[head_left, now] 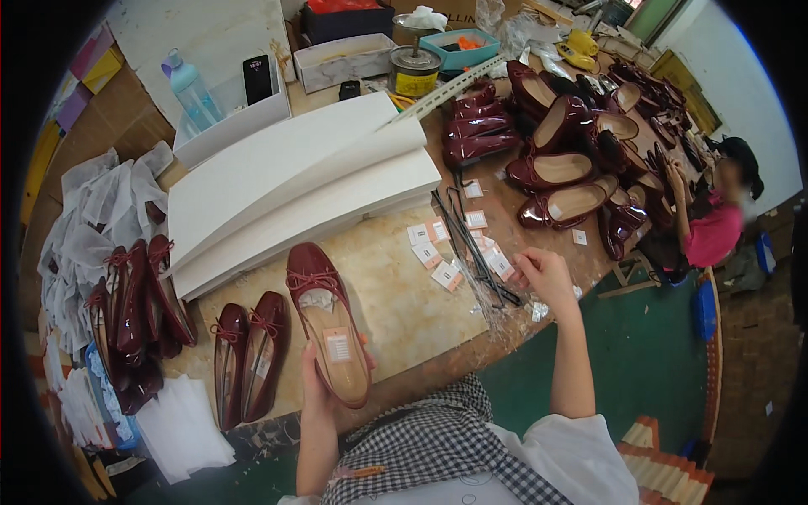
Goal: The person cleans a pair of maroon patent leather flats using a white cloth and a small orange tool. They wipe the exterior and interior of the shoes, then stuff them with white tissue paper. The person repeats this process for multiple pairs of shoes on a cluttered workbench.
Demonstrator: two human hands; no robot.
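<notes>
My left hand [324,379] holds a dark red patent ballet flat [360,362] by its heel end, sole down, toe away from me. White stuffing paper [317,299] fills its toe, and a printed tag [337,345] lies on its insole. Over the table's right side, my right hand [545,276] has its fingers pinched together at the edge of a small white and orange paper tag [497,262]. Several similar tags [427,253] lie beside it, next to thin black strips [468,237]. A pair of matching flats [246,358] stands left of the held shoe.
Many red flats [562,171] are heaped at the far right, near a person in pink [714,231]. More shoes [133,295] and white tissue [84,244] pile up at left. A white paper stack [295,194], a can [415,71] and a bottle [192,88] stand farther back.
</notes>
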